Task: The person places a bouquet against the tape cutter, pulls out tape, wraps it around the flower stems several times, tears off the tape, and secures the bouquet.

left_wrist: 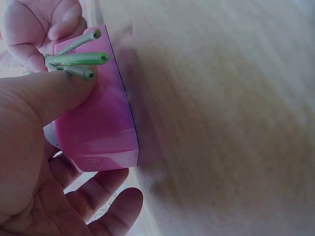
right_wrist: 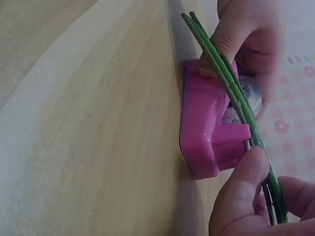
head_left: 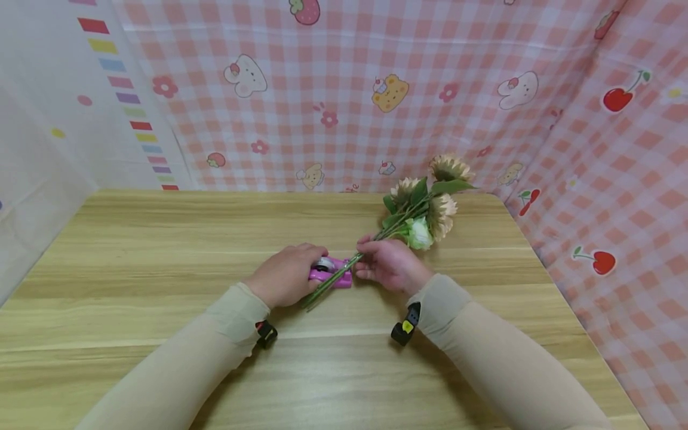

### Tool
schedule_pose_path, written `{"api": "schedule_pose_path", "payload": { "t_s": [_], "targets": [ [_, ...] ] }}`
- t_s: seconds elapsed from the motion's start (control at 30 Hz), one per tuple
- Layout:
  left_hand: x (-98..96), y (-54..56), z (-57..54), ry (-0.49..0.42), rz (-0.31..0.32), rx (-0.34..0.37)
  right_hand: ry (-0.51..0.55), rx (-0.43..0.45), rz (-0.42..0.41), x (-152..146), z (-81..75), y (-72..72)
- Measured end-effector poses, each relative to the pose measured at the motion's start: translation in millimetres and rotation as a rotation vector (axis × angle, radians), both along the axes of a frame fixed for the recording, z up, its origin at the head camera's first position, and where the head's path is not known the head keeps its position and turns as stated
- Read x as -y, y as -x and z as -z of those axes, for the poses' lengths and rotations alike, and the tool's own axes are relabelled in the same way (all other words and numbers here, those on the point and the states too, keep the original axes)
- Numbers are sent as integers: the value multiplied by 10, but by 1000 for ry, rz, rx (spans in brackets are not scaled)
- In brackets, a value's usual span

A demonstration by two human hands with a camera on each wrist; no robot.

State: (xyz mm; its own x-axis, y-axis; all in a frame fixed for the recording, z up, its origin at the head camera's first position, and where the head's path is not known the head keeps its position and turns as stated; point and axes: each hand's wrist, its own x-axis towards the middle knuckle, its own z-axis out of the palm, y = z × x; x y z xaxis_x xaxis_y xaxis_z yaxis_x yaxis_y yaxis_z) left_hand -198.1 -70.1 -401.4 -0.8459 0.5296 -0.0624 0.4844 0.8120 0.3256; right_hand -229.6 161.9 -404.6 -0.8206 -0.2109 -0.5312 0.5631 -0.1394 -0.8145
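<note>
My left hand (head_left: pixel 286 276) grips a pink tape dispenser (head_left: pixel 344 282) on the table, thumb on its near side and fingers around the far side. A roll of clear tape (head_left: pixel 324 263) sits in the dispenser. Between thumb and fingers, my right hand (head_left: pixel 395 264) pinches a bundle of green flower stems (right_wrist: pixel 231 81). These stems slant over the dispenser, right by its cutting end, and their cut ends (left_wrist: pixel 101 58) pass close to the left thumb. Beyond the right hand, the bouquet's heads (head_left: pixel 443 212) spread out: several pale peach blooms and one whitish-green flower (head_left: pixel 419 233) among leaves.
Under both hands is a light wood-grain table (head_left: pixel 161 269). A pink checked cloth (head_left: pixel 333 77) with cartoon prints hangs behind its back edge, and more cloth (head_left: pixel 607 197) runs along the right side. Each wrist wears a black strap.
</note>
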Motion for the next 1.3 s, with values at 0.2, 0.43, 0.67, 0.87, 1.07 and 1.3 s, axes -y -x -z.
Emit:
{"api": "schedule_pose_path", "payload": {
  "t_s": [0.2, 0.43, 0.67, 0.87, 1.07, 1.3],
  "targets": [
    [2, -5, -7, 5, -3, 9, 29, -12, -15, -23, -19, -28],
    [5, -1, 6, 10, -5, 11, 39, -45, -10, -17, -36, -38],
    [1, 4, 14, 9, -8, 12, 17, -48, 24, -18, -31, -39],
    [0, 9, 21, 13, -5, 3, -4, -60, 45, -20, 20, -48],
    [2, 28, 43, 15, 1, -8, -30, -84, 49, -5, 34, -69],
    [3, 34, 49, 14, 2, -11, -19, -88, 35, 0, 32, -86]
  ]
}}
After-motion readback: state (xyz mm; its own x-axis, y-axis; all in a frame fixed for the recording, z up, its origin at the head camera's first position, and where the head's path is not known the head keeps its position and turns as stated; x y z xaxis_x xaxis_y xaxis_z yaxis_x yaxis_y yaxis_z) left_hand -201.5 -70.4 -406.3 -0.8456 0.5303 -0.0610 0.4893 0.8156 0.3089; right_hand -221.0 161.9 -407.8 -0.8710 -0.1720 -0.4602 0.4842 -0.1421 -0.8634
